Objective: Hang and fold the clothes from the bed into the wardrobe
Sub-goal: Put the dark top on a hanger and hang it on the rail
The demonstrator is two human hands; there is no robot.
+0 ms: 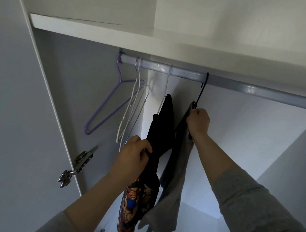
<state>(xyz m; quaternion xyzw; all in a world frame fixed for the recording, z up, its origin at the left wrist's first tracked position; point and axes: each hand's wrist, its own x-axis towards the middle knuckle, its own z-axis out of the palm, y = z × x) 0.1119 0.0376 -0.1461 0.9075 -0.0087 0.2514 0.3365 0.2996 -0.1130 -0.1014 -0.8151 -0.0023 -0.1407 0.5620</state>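
Inside the wardrobe a silver rail point(222, 82) runs under a white shelf point(117, 34). A black garment with a colourful print point(158, 137) hangs from a white hanger point(165, 88); my left hand point(133, 156) grips its edge. To its right a grey garment point(177, 171) hangs on a black hanger point(202, 90) hooked over the rail. My right hand point(198, 121) grips that hanger and the garment's top just below the hook.
A purple hanger point(106, 105) and two bare white hangers point(131, 111) hang at the rail's left end. The wardrobe door point(22, 125) with its metal hinge point(77, 166) stands open on the left. The wardrobe's white side wall point(289, 160) is on the right.
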